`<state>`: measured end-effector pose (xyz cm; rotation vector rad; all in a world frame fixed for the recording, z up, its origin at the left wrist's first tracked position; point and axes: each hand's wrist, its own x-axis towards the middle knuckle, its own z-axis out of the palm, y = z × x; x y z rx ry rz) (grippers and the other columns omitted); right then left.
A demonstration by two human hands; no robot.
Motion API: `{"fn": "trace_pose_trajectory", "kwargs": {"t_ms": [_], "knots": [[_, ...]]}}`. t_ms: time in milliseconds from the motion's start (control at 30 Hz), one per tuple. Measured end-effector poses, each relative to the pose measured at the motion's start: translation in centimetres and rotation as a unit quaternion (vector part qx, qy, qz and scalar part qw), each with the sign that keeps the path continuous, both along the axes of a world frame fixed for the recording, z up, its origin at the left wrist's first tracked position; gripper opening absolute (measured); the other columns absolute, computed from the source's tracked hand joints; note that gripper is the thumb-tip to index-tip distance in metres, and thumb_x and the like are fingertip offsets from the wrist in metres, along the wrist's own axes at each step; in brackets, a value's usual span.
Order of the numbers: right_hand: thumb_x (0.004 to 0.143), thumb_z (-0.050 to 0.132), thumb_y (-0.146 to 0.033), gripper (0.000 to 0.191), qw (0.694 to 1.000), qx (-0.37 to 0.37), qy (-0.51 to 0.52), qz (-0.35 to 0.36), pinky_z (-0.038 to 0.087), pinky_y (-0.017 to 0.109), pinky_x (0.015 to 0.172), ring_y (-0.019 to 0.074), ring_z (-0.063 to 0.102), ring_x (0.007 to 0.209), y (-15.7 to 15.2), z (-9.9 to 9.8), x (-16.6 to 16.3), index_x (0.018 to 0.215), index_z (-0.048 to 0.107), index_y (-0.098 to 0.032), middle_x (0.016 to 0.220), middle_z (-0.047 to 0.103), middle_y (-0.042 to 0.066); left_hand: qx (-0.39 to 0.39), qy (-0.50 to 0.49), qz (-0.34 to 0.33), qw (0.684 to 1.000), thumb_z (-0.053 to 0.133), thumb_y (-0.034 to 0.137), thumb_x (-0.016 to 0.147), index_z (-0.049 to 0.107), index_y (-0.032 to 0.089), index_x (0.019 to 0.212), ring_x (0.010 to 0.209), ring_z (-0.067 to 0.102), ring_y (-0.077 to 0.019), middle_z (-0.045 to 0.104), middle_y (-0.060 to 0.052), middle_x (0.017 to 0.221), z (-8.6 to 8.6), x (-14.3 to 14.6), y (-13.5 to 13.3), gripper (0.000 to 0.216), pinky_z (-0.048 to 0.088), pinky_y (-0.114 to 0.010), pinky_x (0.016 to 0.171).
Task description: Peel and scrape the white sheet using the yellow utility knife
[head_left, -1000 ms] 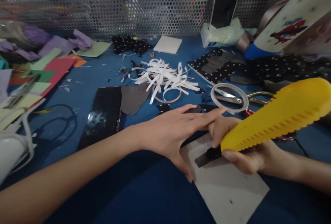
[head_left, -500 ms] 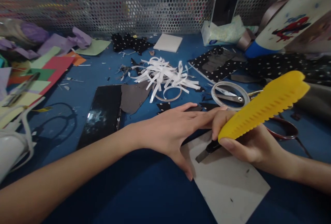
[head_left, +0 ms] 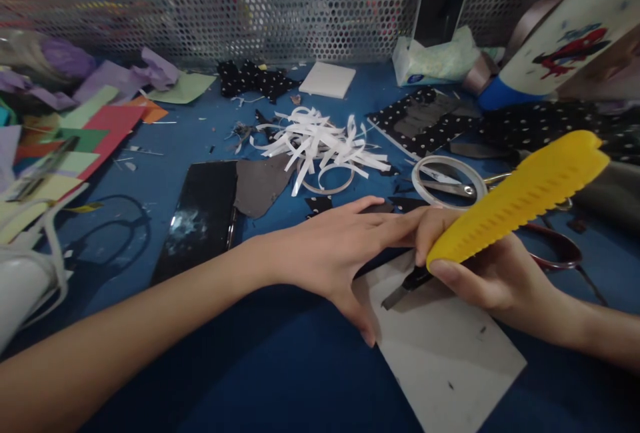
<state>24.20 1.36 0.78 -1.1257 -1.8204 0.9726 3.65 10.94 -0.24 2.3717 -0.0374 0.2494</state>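
- The yellow cutter [head_left: 520,199] is in the right hand [head_left: 497,279], which is wrapped tight around it near the blade end.
- It leans, with its dark blade [head_left: 395,296] low over the white card [head_left: 450,359]; I cannot tell if the tip touches.
- The card lies flat on the blue desk [head_left: 270,373], with small dark bits on it.
- The left hand [head_left: 330,249] is spread wide, its fingers apart, with its thumb at the card's left edge.
- Just past the fingers is a pile of curly white strips [head_left: 320,143].
- A black phone [head_left: 200,209] lies near the left wrist, touching a gray scrap [head_left: 263,185].
- Behind the cutter are a white ring [head_left: 417,185] and scissors [head_left: 457,188].
- At the far left is bright paper [head_left: 107,136].
- A metal wall full of holes [head_left: 300,13] stands at the back.
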Motion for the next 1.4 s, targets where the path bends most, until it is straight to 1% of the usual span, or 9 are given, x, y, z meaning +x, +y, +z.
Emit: {"fn": "trace_pose_trajectory", "kwargs": {"t_ms": [100,400,700,900,1100,1200,1267,1333,1400], "knots": [[0.095,0.063,-0.047,0.025,1.000,-0.012,0.004,0.002,0.049,0.028,0.069,0.0147,0.056,0.070,0.0,0.1,-0.1,0.083,0.061,-0.025,0.074,0.057,-0.001,0.000,-0.004,-0.001,1.000,0.083,0.053,0.070,0.036,0.017,0.154,0.149,0.034,-0.0291,0.029,-0.010,0.165,0.0,0.0,0.0,0.103,0.003,-0.040,0.125],[0.094,0.062,-0.051,0.030,1.000,0.002,-0.005,-0.015,0.050,0.026,0.063,0.0152,0.060,0.069,0.2,0.4,-0.2,0.080,0.061,-0.025,0.074,0.061,0.000,-0.007,-0.004,0.003,1.000,0.084,0.052,0.069,0.039,0.018,0.153,0.146,0.039,-0.0300,0.037,-0.012,0.161,-0.2,0.1,0.0,0.101,0.003,-0.043,0.125],[0.094,0.062,-0.051,0.030,1.000,0.017,-0.013,-0.017,0.051,0.024,0.063,0.0135,0.060,0.068,0.4,0.5,-0.2,0.078,0.060,-0.025,0.074,0.060,-0.001,0.015,-0.009,0.004,1.000,0.081,0.057,0.070,0.039,0.016,0.153,0.145,0.040,-0.0288,0.034,-0.012,0.162,-0.3,0.1,0.0,0.102,0.005,-0.042,0.125],[0.093,0.062,-0.053,0.031,0.999,0.019,-0.014,-0.029,0.051,0.022,0.061,0.0127,0.062,0.068,0.5,0.8,-0.4,0.078,0.060,-0.025,0.072,0.059,-0.001,0.022,-0.025,0.001,0.999,0.081,0.058,0.070,0.041,0.011,0.151,0.147,0.037,-0.0305,0.032,-0.014,0.163,-0.6,0.0,0.0,0.102,0.006,-0.039,0.125],[0.091,0.066,-0.051,0.030,0.999,0.003,0.011,-0.031,0.052,0.024,0.063,0.0145,0.062,0.071,0.4,0.5,-0.1,0.075,0.062,-0.025,0.071,0.059,0.000,0.011,-0.010,0.001,1.000,0.079,0.060,0.071,0.031,0.017,0.157,0.149,0.034,-0.0315,0.029,-0.011,0.165,-0.5,0.1,0.0,0.108,0.003,-0.043,0.125],[0.091,0.067,-0.045,0.024,0.997,-0.051,0.052,-0.018,0.047,0.023,0.052,0.0125,0.056,0.061,0.3,0.1,0.4,0.077,0.065,-0.025,0.072,0.059,-0.001,0.005,-0.001,-0.004,1.000,0.079,0.060,0.072,0.023,0.018,0.160,0.150,0.032,-0.0308,0.027,-0.010,0.166,-0.4,0.1,0.1,0.112,0.001,-0.044,0.125],[0.090,0.066,-0.043,0.023,0.990,-0.090,0.104,-0.037,0.034,0.022,0.040,0.0102,0.045,0.051,0.2,-0.2,0.9,0.077,0.065,-0.025,0.069,0.055,-0.002,-0.003,0.009,-0.002,1.000,0.078,0.061,0.073,0.018,0.018,0.162,0.152,0.027,-0.0308,0.023,-0.010,0.167,-0.4,0.0,0.1,0.116,0.001,-0.045,0.125],[0.091,0.063,-0.044,0.025,0.973,-0.121,0.181,-0.074,0.026,0.023,0.036,0.0092,0.036,0.046,0.2,-0.5,1.2,0.076,0.062,-0.025,0.068,0.052,-0.003,-0.009,0.023,0.003,1.000,0.077,0.064,0.073,0.016,0.016,0.162,0.154,0.021,-0.0311,0.018,-0.010,0.168,-0.5,-0.1,0.2,0.117,0.000,-0.045,0.125],[0.091,0.062,-0.045,0.025,0.969,-0.123,0.202,-0.074,0.027,0.024,0.037,0.0087,0.035,0.046,0.2,-0.6,1.5,0.077,0.062,-0.024,0.069,0.051,-0.003,-0.012,0.030,0.004,0.999,0.075,0.065,0.075,0.019,0.016,0.161,0.155,0.019,-0.0305,0.019,-0.009,0.168,-0.5,-0.1,0.2,0.114,-0.002,-0.045,0.125]]}}
